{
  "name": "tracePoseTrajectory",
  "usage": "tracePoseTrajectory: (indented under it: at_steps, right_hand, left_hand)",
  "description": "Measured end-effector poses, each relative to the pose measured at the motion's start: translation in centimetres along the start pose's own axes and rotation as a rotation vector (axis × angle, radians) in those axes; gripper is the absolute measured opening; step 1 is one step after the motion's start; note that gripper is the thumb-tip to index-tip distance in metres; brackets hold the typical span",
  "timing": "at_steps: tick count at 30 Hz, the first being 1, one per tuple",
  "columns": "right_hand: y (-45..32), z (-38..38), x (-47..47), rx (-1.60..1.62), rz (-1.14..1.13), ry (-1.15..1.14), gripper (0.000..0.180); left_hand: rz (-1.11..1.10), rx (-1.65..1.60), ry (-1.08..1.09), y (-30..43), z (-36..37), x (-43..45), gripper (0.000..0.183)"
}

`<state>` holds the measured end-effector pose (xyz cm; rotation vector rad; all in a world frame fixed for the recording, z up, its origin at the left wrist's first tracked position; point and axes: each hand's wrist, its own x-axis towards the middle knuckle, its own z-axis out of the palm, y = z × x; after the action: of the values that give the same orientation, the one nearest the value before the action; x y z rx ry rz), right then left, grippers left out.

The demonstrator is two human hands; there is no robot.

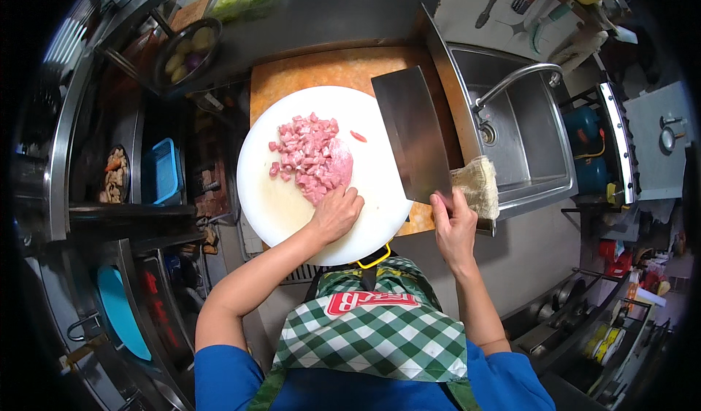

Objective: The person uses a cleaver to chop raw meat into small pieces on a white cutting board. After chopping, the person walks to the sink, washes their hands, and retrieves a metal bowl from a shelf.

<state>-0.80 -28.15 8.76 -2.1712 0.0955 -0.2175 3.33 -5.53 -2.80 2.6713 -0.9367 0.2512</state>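
My right hand (457,227) grips a broad cleaver (413,137) at its near end. The blade is raised over the right side of a round white cutting board (378,214), its flat face towards me. My left hand (337,214) has curled fingers at the near edge of the raw pink meat; its fingertips are hidden. Many small diced pieces of meat (304,145) lie heaped on the board, with a larger uncut-looking piece (340,162) along their right side. A small red scrap (358,136) lies apart, between the meat and the blade.
Under the board is an orange-brown worktop (306,69). To the right, a beige cloth (477,186) hangs near a steel sink (526,175) with a curved faucet (520,77). A pan of vegetables (189,52) and a blue plastic basket (164,170) are at left. A yellow handle (378,257) shows below the board.
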Motion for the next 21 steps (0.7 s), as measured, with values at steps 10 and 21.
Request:
tracePoseTrajectory:
  at_steps: [10,21]
  right_hand:
    - [1.2,0.2,1.0,-0.003,0.055,-0.025,0.022]
    - [3.3,0.7,0.5,-0.029,0.020,-0.148,0.024]
  left_hand:
    - [-0.620,0.520,-0.082,-0.9,3.0,8.4,0.015]
    - [-1.044,-1.886,0.601,-8.5,-6.9,1.2,0.021]
